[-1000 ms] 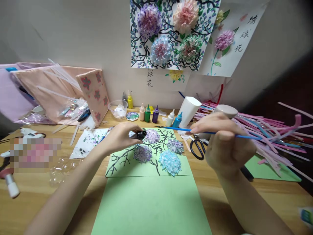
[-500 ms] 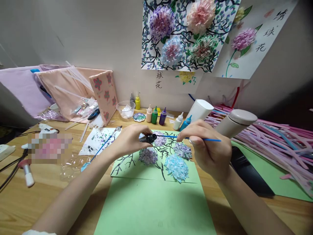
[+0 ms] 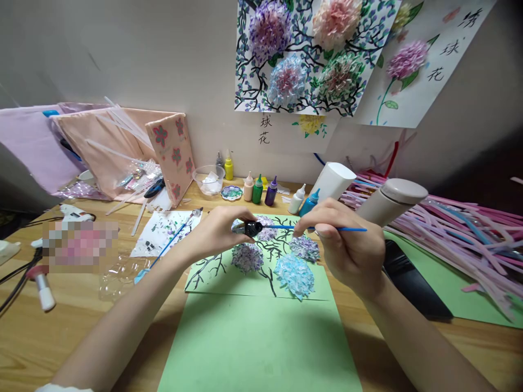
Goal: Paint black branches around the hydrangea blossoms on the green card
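Note:
A small black bottle (image 3: 244, 228) lies sideways in my left hand (image 3: 223, 231), its opening facing right. My right hand (image 3: 351, 245) pinches a thin blue brush (image 3: 352, 229), whose tip meets or enters the mouth of the bottle. Both hands hover over a green sheet (image 3: 261, 337). Its upper part bears black painted branches (image 3: 267, 280) and several raised paper flowers, among them a light blue one (image 3: 295, 276) and a purple one (image 3: 247, 257).
Paint bottles (image 3: 257, 189) and a clear bowl (image 3: 208, 181) line the wall. A paint-stained paper (image 3: 163, 233) with another brush lies left. Right are a grey cup (image 3: 392, 198), a black phone-like slab (image 3: 417, 283) and pink strips (image 3: 461, 234). Flower pictures hang above.
The view has shifted slightly, so the scene sits a little higher and further left. Both hands keep their hold, and the brush stays at the bottle's mouth.

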Available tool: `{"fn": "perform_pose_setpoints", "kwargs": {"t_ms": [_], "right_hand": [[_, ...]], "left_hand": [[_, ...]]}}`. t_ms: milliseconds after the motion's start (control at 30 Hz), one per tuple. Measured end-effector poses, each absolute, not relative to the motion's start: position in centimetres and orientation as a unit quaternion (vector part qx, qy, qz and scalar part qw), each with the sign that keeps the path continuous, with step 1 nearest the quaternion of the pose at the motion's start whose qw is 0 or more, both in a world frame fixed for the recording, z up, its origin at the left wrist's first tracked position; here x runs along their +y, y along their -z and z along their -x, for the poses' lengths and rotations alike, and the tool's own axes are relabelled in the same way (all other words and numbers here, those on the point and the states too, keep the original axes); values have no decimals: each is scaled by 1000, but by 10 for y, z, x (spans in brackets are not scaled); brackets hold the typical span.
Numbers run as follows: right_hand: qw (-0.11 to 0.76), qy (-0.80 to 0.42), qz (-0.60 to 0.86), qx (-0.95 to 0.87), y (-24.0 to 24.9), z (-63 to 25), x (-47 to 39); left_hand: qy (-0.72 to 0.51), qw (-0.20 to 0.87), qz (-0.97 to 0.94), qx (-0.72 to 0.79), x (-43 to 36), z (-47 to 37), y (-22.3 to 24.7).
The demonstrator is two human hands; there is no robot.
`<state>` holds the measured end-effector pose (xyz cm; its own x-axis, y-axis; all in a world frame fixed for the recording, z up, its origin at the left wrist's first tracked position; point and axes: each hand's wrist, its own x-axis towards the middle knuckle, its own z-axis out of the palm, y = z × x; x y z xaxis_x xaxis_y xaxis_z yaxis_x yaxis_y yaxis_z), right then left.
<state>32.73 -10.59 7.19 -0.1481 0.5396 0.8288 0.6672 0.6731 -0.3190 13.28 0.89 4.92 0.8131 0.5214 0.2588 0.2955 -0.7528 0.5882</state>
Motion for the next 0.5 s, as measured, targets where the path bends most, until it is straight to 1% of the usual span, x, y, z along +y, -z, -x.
{"fn": "perform_pose_setpoints", "kwargs": {"t_ms": [133,267,400,500], "right_hand": [[539,95,379,-746,-72,-327,-108],[527,83,371,-760,-71,-326,-110],[550,99,359,-747,-71,-324,-109],[542,82,376,-747,-71,-325,-109]], "left_hand": [[-216,290,-906,222,8,-132,-52],[-220,288,-906,219,9,-130,-52],[-210,285,-909,220,9,-130,-53],[-195,289,-908,232,7,-131,-54]]}}
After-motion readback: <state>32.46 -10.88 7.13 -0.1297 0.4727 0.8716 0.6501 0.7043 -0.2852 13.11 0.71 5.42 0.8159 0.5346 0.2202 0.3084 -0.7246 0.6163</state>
